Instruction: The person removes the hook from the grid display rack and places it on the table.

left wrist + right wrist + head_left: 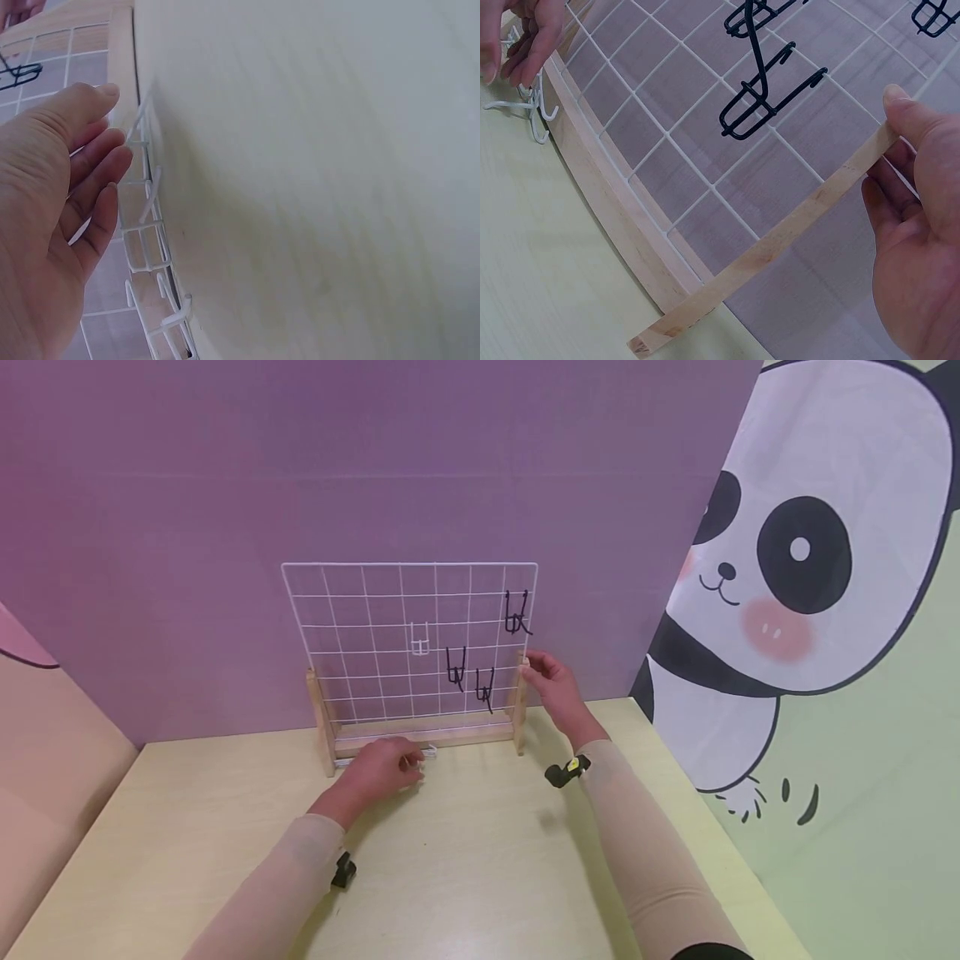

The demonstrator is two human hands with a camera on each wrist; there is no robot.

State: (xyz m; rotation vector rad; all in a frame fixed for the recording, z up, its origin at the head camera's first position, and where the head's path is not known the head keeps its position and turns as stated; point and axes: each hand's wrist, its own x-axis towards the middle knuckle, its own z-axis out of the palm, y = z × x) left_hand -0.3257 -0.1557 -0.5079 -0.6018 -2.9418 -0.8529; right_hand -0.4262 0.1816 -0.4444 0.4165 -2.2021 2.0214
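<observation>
A white wire grid panel [408, 563] stands upright in a wooden stand at the back of the table. Thumb and fingers of my right hand [555, 693] pinch the top of the stand's right post [780, 232]. My left hand [378, 768] is low in front of the base bar [607, 184], its fingers loosely curled with nothing between them. Just beyond those fingertips, white wire hooks [148, 268] lie along the base. On the grid hang black hooks [515, 623] at the right and lower middle, plus one white hook [420, 648] near the centre.
The pale wooden table [480, 860] extends in front of the stand. Behind it rises a purple wall [420, 460]. To the right is a light green wall with a panda picture [802, 610]. A black wrist camera [567, 771] is strapped at each sleeve.
</observation>
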